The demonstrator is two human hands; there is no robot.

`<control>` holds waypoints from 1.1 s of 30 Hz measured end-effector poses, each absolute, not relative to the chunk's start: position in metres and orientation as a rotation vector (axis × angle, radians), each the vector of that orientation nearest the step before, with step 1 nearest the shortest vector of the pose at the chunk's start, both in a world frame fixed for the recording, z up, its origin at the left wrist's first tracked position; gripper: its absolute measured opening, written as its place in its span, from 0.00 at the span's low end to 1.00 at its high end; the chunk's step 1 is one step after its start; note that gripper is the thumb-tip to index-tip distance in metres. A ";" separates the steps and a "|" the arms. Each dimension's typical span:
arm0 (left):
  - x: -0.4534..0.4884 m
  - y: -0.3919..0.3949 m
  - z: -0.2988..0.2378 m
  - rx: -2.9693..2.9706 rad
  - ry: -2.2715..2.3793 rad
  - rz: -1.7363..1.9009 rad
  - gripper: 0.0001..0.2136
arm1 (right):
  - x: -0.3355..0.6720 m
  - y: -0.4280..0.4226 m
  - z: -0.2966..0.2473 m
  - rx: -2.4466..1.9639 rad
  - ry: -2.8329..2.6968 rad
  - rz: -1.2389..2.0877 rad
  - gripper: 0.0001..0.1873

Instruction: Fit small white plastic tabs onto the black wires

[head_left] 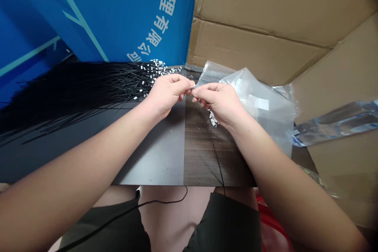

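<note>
My left hand (pixel 167 92) and my right hand (pixel 220 101) meet fingertip to fingertip above the dark table (pixel 165 157). Both are closed in a pinch on the end of a thin black wire (pixel 217 161), which runs down from my right hand to the table's front edge. A small heap of white connector pieces (pixel 212 119) lies under my right hand. A big fan of black wires (pixel 71 86) tipped with white pieces (pixel 153 69) spreads to the left.
Clear plastic bags (pixel 265 106) lie at the right of the table. Cardboard boxes (pixel 265 27) stand behind and to the right, with a blue printed board (pixel 112 12) behind on the left. A black cable (pixel 124 212) crosses my lap.
</note>
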State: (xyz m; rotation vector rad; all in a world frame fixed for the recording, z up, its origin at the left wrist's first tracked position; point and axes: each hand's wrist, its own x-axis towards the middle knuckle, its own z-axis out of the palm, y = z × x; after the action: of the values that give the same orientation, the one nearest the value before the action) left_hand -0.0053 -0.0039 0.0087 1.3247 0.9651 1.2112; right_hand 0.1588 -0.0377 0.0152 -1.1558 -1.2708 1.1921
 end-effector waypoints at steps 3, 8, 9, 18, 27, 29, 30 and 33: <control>-0.006 -0.004 0.009 1.317 0.948 1.209 0.10 | 0.159 -0.038 0.015 -1.147 -1.278 1.194 0.04; -0.005 -0.004 0.009 1.318 0.956 1.208 0.10 | 0.159 -0.038 0.014 -1.160 -1.281 1.170 0.03; -0.005 -0.004 0.009 1.323 0.955 1.207 0.09 | 0.159 -0.038 0.014 -1.164 -1.281 1.161 0.03; -0.004 -0.005 0.006 1.361 0.934 1.219 0.08 | 0.157 -0.038 0.014 -1.175 -1.277 1.129 0.02; -0.003 -0.007 0.008 1.434 0.972 1.243 0.06 | 0.156 -0.038 0.013 -1.172 -1.251 1.138 0.04; -0.004 -0.007 0.008 1.445 0.964 1.250 0.06 | 0.156 -0.038 0.013 -1.173 -1.251 1.139 0.04; -0.004 -0.007 0.008 1.450 0.963 1.253 0.06 | 0.156 -0.038 0.012 -1.176 -1.250 1.138 0.04; -0.004 -0.007 0.008 1.463 0.981 1.249 0.06 | 0.156 -0.038 0.012 -1.187 -1.250 1.130 0.04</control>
State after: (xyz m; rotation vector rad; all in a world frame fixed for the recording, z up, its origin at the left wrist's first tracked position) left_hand -0.0041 -0.0066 0.0081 1.4629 0.9813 1.2491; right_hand 0.1557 -0.0379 0.0121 -1.1874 -1.2505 1.1299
